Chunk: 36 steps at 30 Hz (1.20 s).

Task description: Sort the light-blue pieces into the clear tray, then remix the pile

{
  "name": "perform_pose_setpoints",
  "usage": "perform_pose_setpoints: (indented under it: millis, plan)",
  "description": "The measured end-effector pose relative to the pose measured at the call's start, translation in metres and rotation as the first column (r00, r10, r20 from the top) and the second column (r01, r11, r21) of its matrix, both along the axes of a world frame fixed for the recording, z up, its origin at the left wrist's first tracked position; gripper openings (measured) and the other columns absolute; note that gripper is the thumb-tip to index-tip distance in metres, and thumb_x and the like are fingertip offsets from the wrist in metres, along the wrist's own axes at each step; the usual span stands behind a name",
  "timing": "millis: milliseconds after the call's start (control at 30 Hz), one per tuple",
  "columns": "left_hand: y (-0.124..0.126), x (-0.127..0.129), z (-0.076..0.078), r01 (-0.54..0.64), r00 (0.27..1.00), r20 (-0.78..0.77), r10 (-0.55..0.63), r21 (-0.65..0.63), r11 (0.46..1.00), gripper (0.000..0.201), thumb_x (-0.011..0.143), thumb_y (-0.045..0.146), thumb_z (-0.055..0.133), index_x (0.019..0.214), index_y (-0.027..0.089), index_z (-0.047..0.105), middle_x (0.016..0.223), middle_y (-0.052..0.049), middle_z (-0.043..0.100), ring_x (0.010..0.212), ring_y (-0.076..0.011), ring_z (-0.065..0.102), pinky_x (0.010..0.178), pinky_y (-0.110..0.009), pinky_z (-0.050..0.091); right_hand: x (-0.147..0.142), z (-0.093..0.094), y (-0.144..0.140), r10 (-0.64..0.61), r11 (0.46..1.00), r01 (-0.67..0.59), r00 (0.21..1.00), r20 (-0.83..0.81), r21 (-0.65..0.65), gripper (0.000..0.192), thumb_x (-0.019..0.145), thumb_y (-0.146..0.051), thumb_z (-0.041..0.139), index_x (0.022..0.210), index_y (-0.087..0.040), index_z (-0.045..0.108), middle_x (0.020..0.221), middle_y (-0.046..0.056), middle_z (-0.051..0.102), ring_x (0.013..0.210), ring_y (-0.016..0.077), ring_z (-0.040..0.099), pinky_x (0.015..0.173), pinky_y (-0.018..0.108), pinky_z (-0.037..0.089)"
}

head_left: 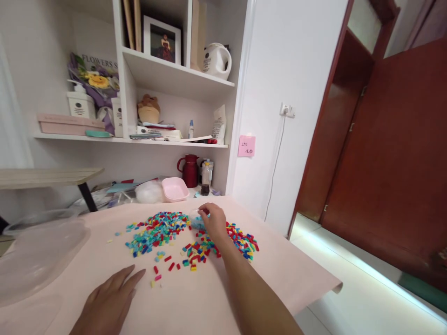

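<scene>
Small coloured bricks (164, 232) | lie scattered in loose piles mid-table (279, 270), mostly unsorted | I see right hand (213, 220) curled on a small clear container (196, 218) holding blue pieces | left hand (111, 298) flat, fingers spread, holding nothing | I judge sorting barely begun.

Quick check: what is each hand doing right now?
Left hand: open, flat on the table, holding nothing.
Right hand: fingers on a small clear container.
</scene>
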<state>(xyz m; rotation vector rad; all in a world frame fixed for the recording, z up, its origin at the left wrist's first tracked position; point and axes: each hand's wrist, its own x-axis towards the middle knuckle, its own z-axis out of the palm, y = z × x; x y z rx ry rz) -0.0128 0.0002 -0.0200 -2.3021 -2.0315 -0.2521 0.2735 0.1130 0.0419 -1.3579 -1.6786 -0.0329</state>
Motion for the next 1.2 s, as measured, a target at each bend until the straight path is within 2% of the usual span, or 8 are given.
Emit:
perform_pose_setpoints:
  millis: [167,300,467,567,667,833,1000,1200]
  plan:
    - [-0.005,0.003,0.007,0.018,1.0,0.016,-0.018,-0.036,0.999,0.049,0.089,0.023,0.033,0.133,0.031,0.054,0.145,-0.005,0.049,0.132,-0.0242,0.045,0.108,-0.045,0.036,0.013,-0.007,0.005,-0.128,0.991,0.128,0.992,-0.025,0.032,0.023,0.088,-0.021,0.053,0.105,-0.025,0.068,0.096,0.004,0.068,0.099,0.0219,0.055,0.091,0.037,0.036]
    - [-0.01,0.008,0.015,0.003,1.0,0.028,-0.002,-0.062,0.998,0.05,0.09,0.022,0.031,0.134,0.031,0.053,0.146,-0.005,0.048,0.134,-0.0226,0.043,0.109,-0.045,0.034,0.009,-0.01,0.003,-0.109,0.993,0.111,0.992,-0.058,0.044,0.03,0.089,-0.018,0.048,0.111,-0.024,0.066,0.101,0.006,0.066,0.1,0.0218,0.055,0.091,0.037,0.037]
    - [-0.018,0.012,0.025,0.029,0.998,0.05,-0.024,-0.093,0.995,0.05,0.091,0.02,0.03,0.135,0.029,0.052,0.146,-0.005,0.047,0.135,-0.0219,0.041,0.11,-0.044,0.033,-0.019,-0.011,-0.011,0.226,0.974,-0.225,0.973,-0.039,0.016,0.025,0.09,-0.02,0.048,0.101,-0.023,0.07,0.097,0.005,0.069,0.089,0.018,0.06,0.084,0.03,0.044]
    - [-0.02,0.013,0.026,0.04,0.997,0.065,-0.034,-0.079,0.996,0.05,0.091,0.019,0.03,0.134,0.029,0.052,0.146,-0.006,0.047,0.135,-0.0215,0.041,0.11,-0.043,0.033,-0.043,-0.016,-0.023,0.462,0.886,-0.457,0.885,0.055,-0.075,0.023,0.089,-0.019,0.051,0.097,-0.024,0.071,0.096,0.002,0.07,0.088,0.0163,0.062,0.083,0.028,0.046]
    - [-0.021,0.013,0.025,0.05,0.997,0.067,-0.045,-0.065,0.997,0.05,0.091,0.019,0.03,0.134,0.03,0.052,0.146,-0.006,0.048,0.135,-0.0216,0.041,0.109,-0.043,0.033,-0.062,-0.026,-0.032,0.584,0.811,-0.567,0.798,0.149,-0.143,0.023,0.089,-0.018,0.052,0.1,-0.025,0.071,0.098,0.002,0.07,0.094,0.0158,0.061,0.086,0.026,0.045]
    - [-0.021,0.012,0.022,0.046,0.996,0.074,-0.041,-0.065,0.997,0.05,0.092,0.02,0.029,0.134,0.03,0.052,0.145,-0.006,0.048,0.134,-0.0216,0.041,0.108,-0.043,0.033,-0.076,-0.046,-0.029,0.56,0.828,-0.51,0.774,0.295,-0.235,0.038,0.089,-0.013,0.047,0.118,-0.03,0.066,0.099,0.003,0.066,0.09,0.0156,0.06,0.078,0.024,0.045]
    - [-0.022,0.013,0.023,0.064,0.992,0.108,-0.059,-0.045,0.997,0.048,0.092,0.022,0.029,0.134,0.029,0.053,0.145,-0.007,0.048,0.134,-0.0216,0.041,0.108,-0.043,0.032,-0.08,-0.054,-0.021,0.515,0.857,-0.435,0.718,0.468,-0.276,0.045,0.077,-0.008,0.058,0.115,-0.03,0.067,0.094,0.004,0.064,0.086,0.0181,0.058,0.075,0.026,0.042]
    - [-0.023,0.013,0.024,0.063,0.993,0.102,-0.056,-0.065,0.996,0.048,0.092,0.022,0.03,0.134,0.029,0.053,0.146,-0.007,0.047,0.135,-0.0213,0.04,0.109,-0.042,0.032,-0.081,-0.047,-0.022,0.521,0.85,-0.423,0.768,0.373,-0.315,0.033,0.079,-0.007,0.054,0.099,-0.028,0.071,0.095,0.003,0.066,0.092,0.0171,0.059,0.077,0.024,0.042]
